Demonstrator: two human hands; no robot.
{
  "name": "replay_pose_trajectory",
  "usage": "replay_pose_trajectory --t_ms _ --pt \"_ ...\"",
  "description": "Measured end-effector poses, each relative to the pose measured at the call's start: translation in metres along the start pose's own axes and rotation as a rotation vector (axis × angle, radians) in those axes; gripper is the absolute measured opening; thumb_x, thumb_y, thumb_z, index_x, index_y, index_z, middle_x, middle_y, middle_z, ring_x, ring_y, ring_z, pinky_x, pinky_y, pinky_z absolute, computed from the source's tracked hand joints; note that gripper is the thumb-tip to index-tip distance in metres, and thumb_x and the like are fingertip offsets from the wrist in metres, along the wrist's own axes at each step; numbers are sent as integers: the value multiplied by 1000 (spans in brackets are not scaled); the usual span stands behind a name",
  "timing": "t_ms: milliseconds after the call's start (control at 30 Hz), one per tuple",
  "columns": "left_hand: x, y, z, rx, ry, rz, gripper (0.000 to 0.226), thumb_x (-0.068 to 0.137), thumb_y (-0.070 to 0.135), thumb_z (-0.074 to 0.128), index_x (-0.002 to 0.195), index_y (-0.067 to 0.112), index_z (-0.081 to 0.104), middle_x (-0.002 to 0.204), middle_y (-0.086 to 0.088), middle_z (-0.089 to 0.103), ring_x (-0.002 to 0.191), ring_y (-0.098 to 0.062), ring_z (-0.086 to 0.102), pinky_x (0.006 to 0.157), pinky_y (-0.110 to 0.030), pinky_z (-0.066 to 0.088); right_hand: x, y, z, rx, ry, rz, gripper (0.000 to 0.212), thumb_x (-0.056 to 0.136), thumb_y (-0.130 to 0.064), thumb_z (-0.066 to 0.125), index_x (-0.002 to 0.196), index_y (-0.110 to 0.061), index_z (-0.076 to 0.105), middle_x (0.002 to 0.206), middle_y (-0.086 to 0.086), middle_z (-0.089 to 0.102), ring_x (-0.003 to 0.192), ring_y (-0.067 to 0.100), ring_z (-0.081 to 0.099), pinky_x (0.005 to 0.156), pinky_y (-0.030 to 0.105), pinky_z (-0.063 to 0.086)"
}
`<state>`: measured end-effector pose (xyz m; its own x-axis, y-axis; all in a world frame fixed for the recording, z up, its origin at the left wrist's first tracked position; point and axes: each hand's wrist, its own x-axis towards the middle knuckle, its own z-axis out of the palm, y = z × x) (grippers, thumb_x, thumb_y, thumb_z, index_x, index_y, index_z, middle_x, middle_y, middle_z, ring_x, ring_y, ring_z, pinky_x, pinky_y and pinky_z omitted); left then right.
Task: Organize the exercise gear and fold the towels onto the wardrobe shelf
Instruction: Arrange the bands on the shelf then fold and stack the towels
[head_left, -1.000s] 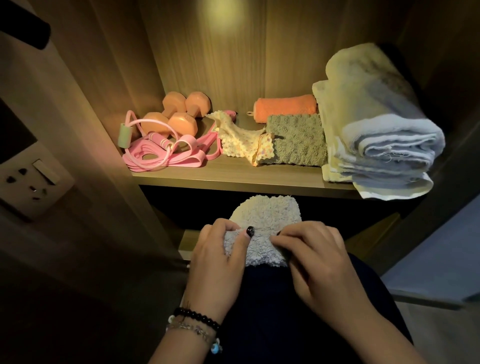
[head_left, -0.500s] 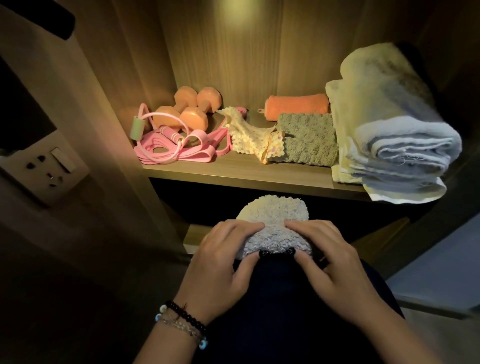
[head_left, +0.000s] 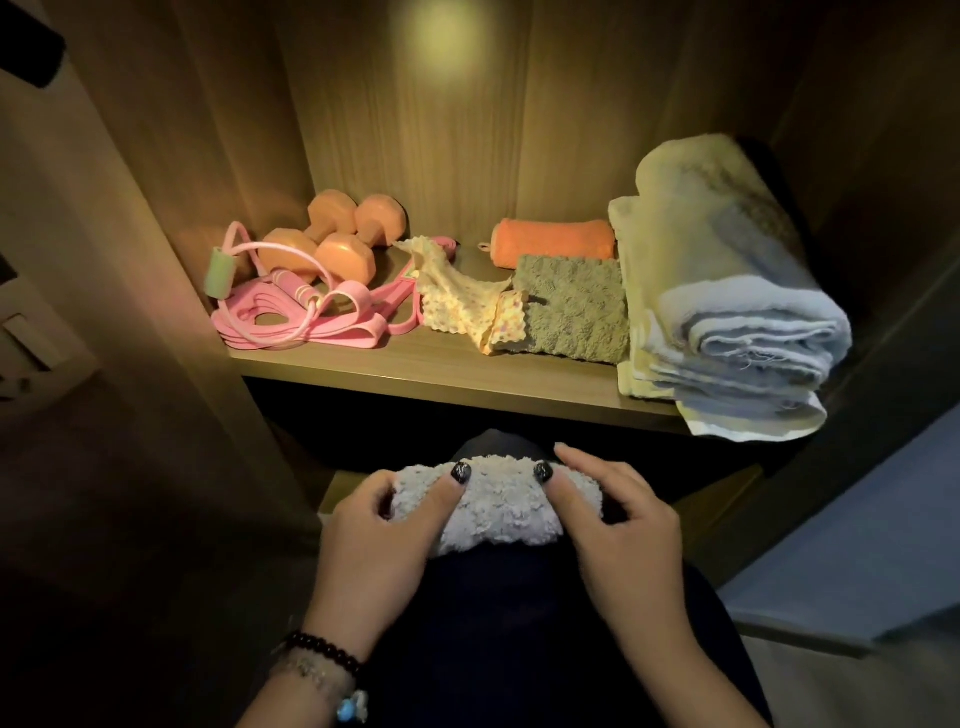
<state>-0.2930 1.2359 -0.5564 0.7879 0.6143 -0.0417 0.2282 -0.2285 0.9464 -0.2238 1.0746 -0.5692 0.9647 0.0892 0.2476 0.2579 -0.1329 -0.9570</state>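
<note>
Small fluffy towel (head_left: 496, 506) lies on the person's knee, lower centre of frame, below the wardrobe shelf (head_left: 441, 371). A second ago it lay longer, reaching further up the frame from the hands. Now it is a short, thick roll lying left to right. Judgement: roll nearly complete; next step is likely placement on the shelf.

Left hand (head_left: 376, 535): fingers curled round the roll's left end, thumb pressed on top. Right hand (head_left: 621, 525): thumb on top of the right end, fingers curled at the far side, index finger extended.

Shelf, upper half of frame: dumbbells (head_left: 332, 241) and pink bands (head_left: 306, 317) at left, orange roll (head_left: 553, 244), green towel (head_left: 576, 309), stacked towels (head_left: 727, 291) at right.

No brand, label or writing readable.
</note>
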Motion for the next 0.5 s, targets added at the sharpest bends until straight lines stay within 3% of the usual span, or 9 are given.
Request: replay_pose_trajectory --t_ms 100,200,300,367,433,500 --pt "4 -3 5 31 35 -35 49 75 58 69 79 9 67 77 -8 69 76 -25 65 67 -44 52 5 -3 6 -116 43 -4 23 80 -22 74 102 -28 72 99 -17 65 94 -5 59 76 5 42" --pt "4 -3 7 78 39 -55 58 68 70 58 80 13 65 86 -6 66 77 -20 63 69 -41 50 3 -2 9 -278 41 -84 19 84 -27 68 102 -26 68 100 -17 60 97 -2 56 78 3 38" --pt "4 -3 7 76 15 -101 49 79 60 60 87 11 64 90 -7 68 81 -21 64 71 -41 51 4 -1 7 -255 32 56 14 83 -37 66 94 -30 65 98 -17 59 91 -2 55 74 8 39" --pt "3 -1 6 95 -5 -88 56 79 62 60 90 8 64 87 -9 68 80 -25 65 66 -40 50 6 0 6 -157 48 140 9 81 -38 69 82 -30 68 90 -11 65 83 3 59 70 20 45" --pt "2 2 5 124 4 -41 56 77 62 59 81 6 58 74 -9 62 66 -23 59 57 -32 42 8 2 5 -123 53 168 12 80 -39 71 74 -29 70 82 -7 69 77 8 62 65 24 47" --pt "0 5 7 109 39 11 42 80 48 64 69 11 47 61 2 48 51 -10 43 50 -24 34 10 3 4 -108 50 199 18 79 -40 72 71 -25 71 75 -2 70 72 15 63 61 28 48"
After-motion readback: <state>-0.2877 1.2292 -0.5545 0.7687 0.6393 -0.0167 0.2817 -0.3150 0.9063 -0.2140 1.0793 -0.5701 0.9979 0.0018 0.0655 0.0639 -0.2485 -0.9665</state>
